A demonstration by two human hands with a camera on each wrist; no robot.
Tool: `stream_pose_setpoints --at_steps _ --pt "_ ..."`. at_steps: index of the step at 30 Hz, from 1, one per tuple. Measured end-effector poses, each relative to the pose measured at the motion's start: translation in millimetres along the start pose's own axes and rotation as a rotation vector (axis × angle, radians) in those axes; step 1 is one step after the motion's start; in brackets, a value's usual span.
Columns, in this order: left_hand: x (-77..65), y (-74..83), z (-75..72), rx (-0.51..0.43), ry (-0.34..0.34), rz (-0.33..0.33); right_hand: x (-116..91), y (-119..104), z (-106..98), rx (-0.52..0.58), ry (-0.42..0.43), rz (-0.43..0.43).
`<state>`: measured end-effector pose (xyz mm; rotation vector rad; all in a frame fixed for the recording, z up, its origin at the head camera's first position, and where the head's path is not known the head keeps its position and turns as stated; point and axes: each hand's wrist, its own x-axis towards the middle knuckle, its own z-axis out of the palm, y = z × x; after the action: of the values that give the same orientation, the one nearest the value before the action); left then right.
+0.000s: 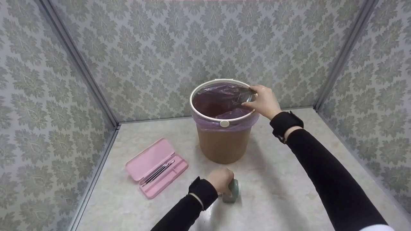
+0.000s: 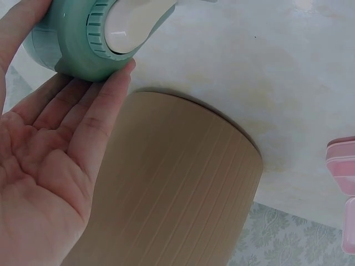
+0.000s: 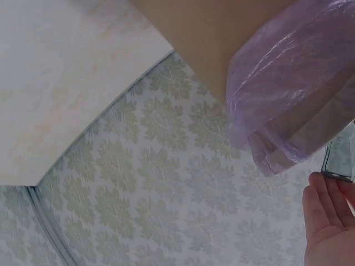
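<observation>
Between the thumb and fingers of my left hand (image 1: 221,180) is a teal pencil sharpener (image 1: 234,190), gripped low over the table in front of the bin. In the left wrist view, the sharpener shows a ribbed ring and a white crank handle (image 2: 130,25). My right hand (image 1: 266,101) is at the right rim of the brown trash bin (image 1: 223,146). It pinches a small clear plastic container (image 3: 339,156) over the bin's opening. A purple bag (image 1: 224,124) lines the bin and folds over its cream rim. The container's contents are hidden.
Left of the bin, an open pink pencil case (image 1: 151,158) lies on the pale table (image 1: 273,179), with several striped pencils (image 1: 159,173) inside. Patterned wall panels (image 1: 154,57) enclose the table at the back and both sides. The bin stands near the back wall.
</observation>
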<state>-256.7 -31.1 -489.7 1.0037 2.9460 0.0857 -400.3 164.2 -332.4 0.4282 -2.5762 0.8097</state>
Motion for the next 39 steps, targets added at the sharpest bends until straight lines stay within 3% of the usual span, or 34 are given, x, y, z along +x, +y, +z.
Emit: stream_pose_setpoints --at_steps 13,19,28,39 --pt "7.4 -2.7 9.3 0.042 -0.027 0.012 -21 11 -12 0.347 -0.043 0.078" --pt "6.9 -4.7 9.1 0.033 -0.04 0.009 -39 14 -22 0.436 -0.057 0.05" --pt "4.9 -5.4 6.2 -0.012 -0.038 -0.013 -100 3 -36 0.553 -0.118 -0.008" --pt "4.4 -2.8 4.0 -0.018 -0.051 -0.006 -175 52 11 0.585 -0.242 0.094"
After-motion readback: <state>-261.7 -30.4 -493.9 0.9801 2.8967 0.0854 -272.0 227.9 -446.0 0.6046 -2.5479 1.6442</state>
